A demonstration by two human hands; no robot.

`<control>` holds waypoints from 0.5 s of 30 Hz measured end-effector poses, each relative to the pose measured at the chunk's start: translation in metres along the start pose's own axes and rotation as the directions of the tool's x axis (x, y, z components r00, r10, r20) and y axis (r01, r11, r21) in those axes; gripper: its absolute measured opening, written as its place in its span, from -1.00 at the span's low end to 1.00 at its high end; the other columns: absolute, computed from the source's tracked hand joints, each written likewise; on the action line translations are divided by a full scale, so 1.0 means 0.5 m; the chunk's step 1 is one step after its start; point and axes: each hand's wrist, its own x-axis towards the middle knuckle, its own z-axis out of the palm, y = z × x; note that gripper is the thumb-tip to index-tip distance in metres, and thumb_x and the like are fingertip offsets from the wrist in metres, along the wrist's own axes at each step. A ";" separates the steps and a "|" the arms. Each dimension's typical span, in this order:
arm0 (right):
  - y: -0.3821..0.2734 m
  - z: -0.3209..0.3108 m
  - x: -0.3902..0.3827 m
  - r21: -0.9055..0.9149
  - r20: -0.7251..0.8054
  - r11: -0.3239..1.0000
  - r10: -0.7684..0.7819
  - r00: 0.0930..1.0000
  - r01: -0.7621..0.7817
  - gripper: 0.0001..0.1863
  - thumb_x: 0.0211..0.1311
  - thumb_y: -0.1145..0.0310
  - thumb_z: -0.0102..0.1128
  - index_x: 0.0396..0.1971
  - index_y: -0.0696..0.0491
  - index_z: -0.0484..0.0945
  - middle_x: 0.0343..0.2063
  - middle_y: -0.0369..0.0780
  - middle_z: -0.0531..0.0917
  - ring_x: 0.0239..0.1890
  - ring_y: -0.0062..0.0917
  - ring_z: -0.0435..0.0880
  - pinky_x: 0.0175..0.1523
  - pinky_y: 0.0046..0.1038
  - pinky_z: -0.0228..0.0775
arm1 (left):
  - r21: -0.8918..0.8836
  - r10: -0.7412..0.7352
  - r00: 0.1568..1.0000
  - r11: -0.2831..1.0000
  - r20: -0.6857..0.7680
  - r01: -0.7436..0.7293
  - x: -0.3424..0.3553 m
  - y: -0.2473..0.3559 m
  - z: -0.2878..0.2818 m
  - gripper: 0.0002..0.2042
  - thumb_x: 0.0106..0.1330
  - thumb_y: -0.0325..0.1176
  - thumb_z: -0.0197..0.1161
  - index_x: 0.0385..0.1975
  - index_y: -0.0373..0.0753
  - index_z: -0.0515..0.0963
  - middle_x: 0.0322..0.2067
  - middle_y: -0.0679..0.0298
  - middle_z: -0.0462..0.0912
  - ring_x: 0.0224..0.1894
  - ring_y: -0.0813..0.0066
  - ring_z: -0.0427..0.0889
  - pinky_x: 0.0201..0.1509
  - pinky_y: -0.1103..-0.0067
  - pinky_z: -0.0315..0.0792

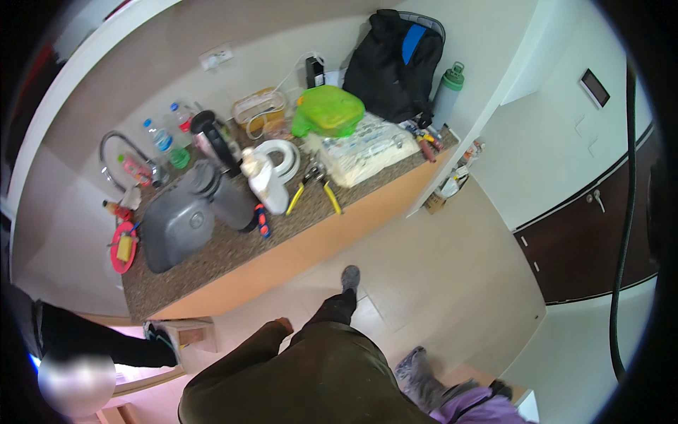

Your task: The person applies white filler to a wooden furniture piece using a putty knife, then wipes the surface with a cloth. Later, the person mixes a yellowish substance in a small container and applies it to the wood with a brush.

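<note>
My left hand hangs low beside my leg, past the end of a dark olive sleeve. Only a small part of it shows, and its fingers cannot be made out. Nothing is visibly held there. My right hand is out of view. Beyond the left hand is the front of a speckled brown counter. Nearest on its top are a blue-and-red handled tool, pliers with yellow handles, a white bottle and a large grey bottle.
A grey sink, a kettle, a white coil, a green bag and a black backpack occupy the counter. Another person's dark-clothed leg is at left. Purple clothing shows lower right. A dark door stands right.
</note>
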 end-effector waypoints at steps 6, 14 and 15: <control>-0.179 -0.228 0.042 0.084 -0.065 0.994 0.074 0.995 -0.068 -0.84 0.22 0.30 0.11 -0.40 0.07 0.58 -0.59 -0.18 0.62 -0.60 -0.36 0.60 -0.56 -0.24 0.45 | 0.314 -0.103 0.989 0.947 0.102 0.067 0.216 0.165 -0.146 -0.62 -0.09 -0.07 0.43 -0.25 -0.07 0.69 -0.09 0.12 0.67 -0.02 0.15 0.64 0.10 0.29 0.48; -0.516 -0.473 0.205 -0.058 -0.404 0.982 -0.186 0.896 0.178 -0.78 0.12 0.27 0.28 -0.30 0.07 0.65 -0.52 -0.19 0.69 -0.47 -0.47 0.66 -0.31 -0.37 0.54 | -0.332 0.161 0.984 0.935 0.080 -0.126 0.202 0.614 -0.509 -0.68 -0.16 -0.22 0.40 -0.29 0.10 0.68 -0.12 0.20 0.67 -0.04 0.16 0.64 0.10 0.35 0.50; -0.570 -0.481 0.237 -0.183 -0.391 0.966 -0.243 0.888 0.184 -0.76 0.10 0.25 0.29 -0.28 0.07 0.65 -0.50 -0.19 0.70 -0.44 -0.46 0.67 -0.27 -0.38 0.55 | -0.340 0.099 0.995 0.937 0.030 -0.083 0.201 0.606 -0.500 -0.68 -0.16 -0.21 0.40 -0.30 0.10 0.68 -0.10 0.21 0.66 -0.02 0.17 0.64 0.11 0.35 0.50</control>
